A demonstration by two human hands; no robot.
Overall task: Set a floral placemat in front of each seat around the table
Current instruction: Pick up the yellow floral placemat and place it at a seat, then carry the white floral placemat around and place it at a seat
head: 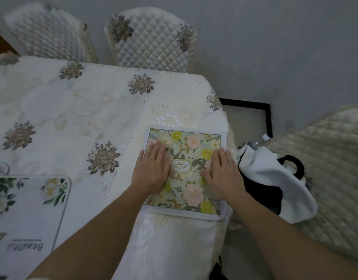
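Note:
A green floral placemat with pink and yellow flowers and a "GARDEN" label lies flat near the table's right edge. My left hand rests palm down on its left part, fingers together and stretched out. My right hand presses flat on its right part. Neither hand grips anything. A second placemat, white with green leaves and the word "Beautiful", lies at the lower left of the table, which wears a white embroidered cloth.
Two quilted white chairs stand at the far side. A cream quilted seat sits to the right, with a black-and-white bag and a plastic bottle on it.

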